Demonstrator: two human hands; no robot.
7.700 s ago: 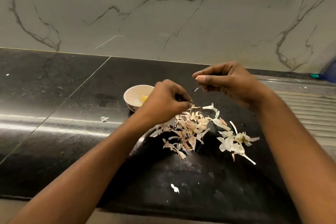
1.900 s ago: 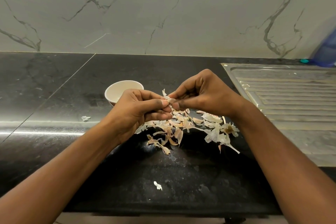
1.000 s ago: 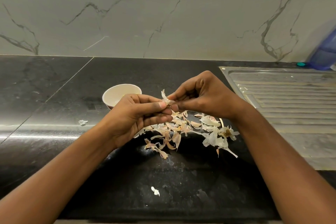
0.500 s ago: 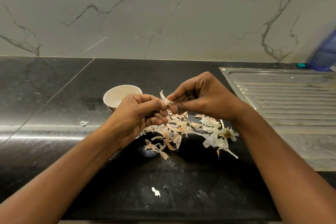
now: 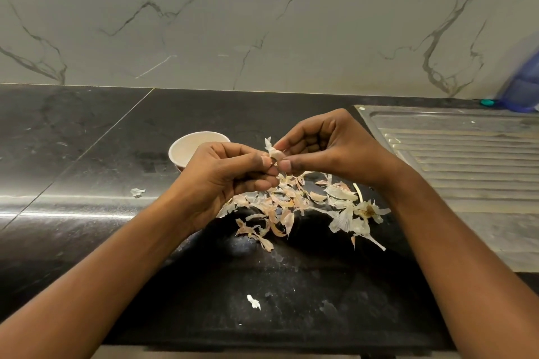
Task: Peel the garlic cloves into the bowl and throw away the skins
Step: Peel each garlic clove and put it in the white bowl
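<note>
at the centre of the frame the left hand (image 5: 221, 181) and right hand (image 5: 329, 148) meet above the dark surface (image 5: 87, 154), each grip clamped on one garlic clove (image 5: 275, 153). thumbs and forefingers pinch it between them, and a flap of skin sticks up from it. the white bowl (image 5: 186, 146) stands just behind the left hand, partly hidden by it. a pile of skins (image 5: 291, 204) lies on the surface below the hands. a ribbed metal drainboard (image 5: 466, 160) fills the right of the frame.

wall (image 5: 320, 23): grey veined marble | counter (image 5: 73, 140): black stone | drainboard (image 5: 466, 154): steel
</note>
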